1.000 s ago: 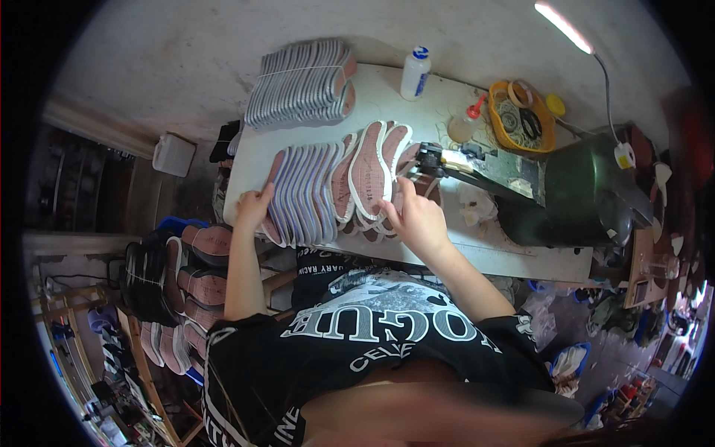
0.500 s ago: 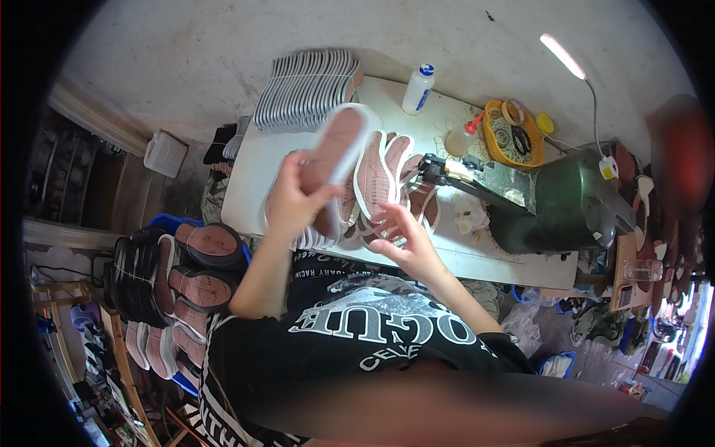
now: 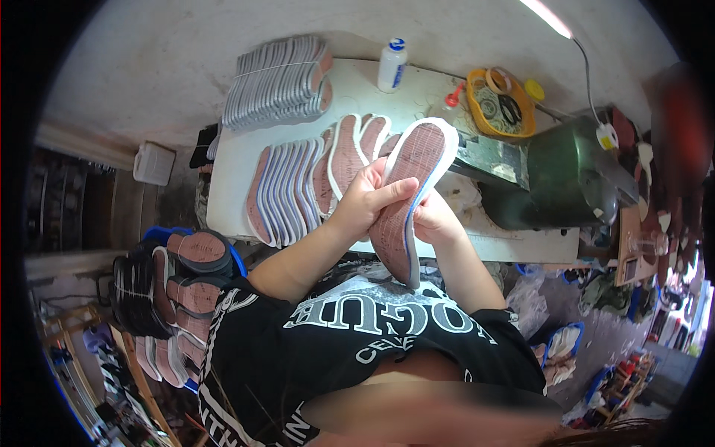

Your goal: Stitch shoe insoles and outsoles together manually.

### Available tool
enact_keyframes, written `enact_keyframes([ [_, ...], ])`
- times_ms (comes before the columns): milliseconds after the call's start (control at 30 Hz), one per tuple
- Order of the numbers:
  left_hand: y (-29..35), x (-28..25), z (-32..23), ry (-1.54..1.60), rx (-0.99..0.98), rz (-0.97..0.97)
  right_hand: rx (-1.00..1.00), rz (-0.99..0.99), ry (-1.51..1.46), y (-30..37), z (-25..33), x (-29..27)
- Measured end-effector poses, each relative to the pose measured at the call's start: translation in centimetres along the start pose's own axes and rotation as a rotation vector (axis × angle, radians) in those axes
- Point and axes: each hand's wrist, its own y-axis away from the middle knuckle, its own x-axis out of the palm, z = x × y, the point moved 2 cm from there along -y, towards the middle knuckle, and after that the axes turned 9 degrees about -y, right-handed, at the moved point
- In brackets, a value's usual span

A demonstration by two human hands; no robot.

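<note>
Pink, white-edged, foot-shaped shoe sole [image 3: 419, 153] | left hand [image 3: 370, 200]: fingers gripping its waist | right hand [image 3: 438, 220]: fingers gripping right edge | advice: steady both edges, avoid bending

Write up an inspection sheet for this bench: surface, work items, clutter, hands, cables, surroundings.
Surface: white tabletop, partly covered.
Work items: one pinkish-brown sole with a white rim held up; a row of soles standing on edge at left; a tied bundle of soles behind it.
Clutter: white bottle with blue cap, yellow basket holding bands and rings.
Hands: left hand grips the sole, thumb on its face; right hand holds its right edge, fingers partly hidden.
Cables: thin cord near the green machine; its ends cannot be traced.
Surroundings: lit lamp at upper right; white plastic container at left.
</note>
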Motion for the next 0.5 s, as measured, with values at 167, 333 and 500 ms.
enact_keyframes([
  [167, -0.8, -1.2, 1.1, -0.284, 0.119, -0.116, 0.219, -0.258, 0.465, 1.2, 3.5, -0.1],
  [333, -1.2, -0.1, 1.6, -0.606, 0.335, -0.260, 0.309, -0.338, 0.881, 2.0, 4.9, 1.3],
  [500, -5.3, 0.1, 0.0, -0.189, 0.268, -0.265, 0.000, -0.357, 0.625, 2.9, 3.3, 0.4],
])
